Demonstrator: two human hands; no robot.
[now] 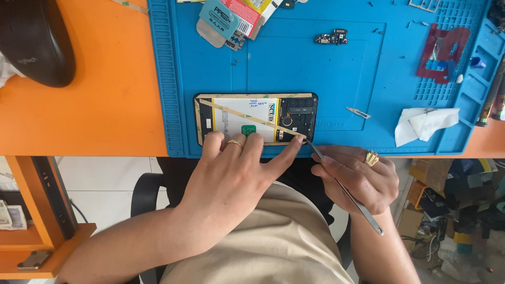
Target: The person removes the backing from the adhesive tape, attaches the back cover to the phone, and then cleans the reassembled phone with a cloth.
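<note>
Phone point(256, 119), back cover off, lies flat near the front edge of the blue mat point(326, 79), long side toward the body; pale battery point(244, 118) exposed, thin strip point(247, 118) running slantwise across it, dark camera block at the right end. Left hand point(231, 179) presses down on the phone's near edge, three fingers resting on the frame, forefinger stretched out to the lower right corner; grip spread flat, clasping nothing, gold ring on one finger. Right hand point(357, 176) just beside it, below the mat's edge, grip clenched around a slim metal tool point(344, 189), held like a pen, tip meeting the phone's near right corner by the left forefinger. Farther out on the mat: small blade point(357, 112) right of the phone, crumpled tissue point(425, 124) beyond, small circuit board point(332, 37) above, red frame piece point(444, 51) on the gridded part, packets point(231, 18) at the top. Orange tabletop point(105, 105) under the mat, black mouse point(34, 39) at the far left.
</note>
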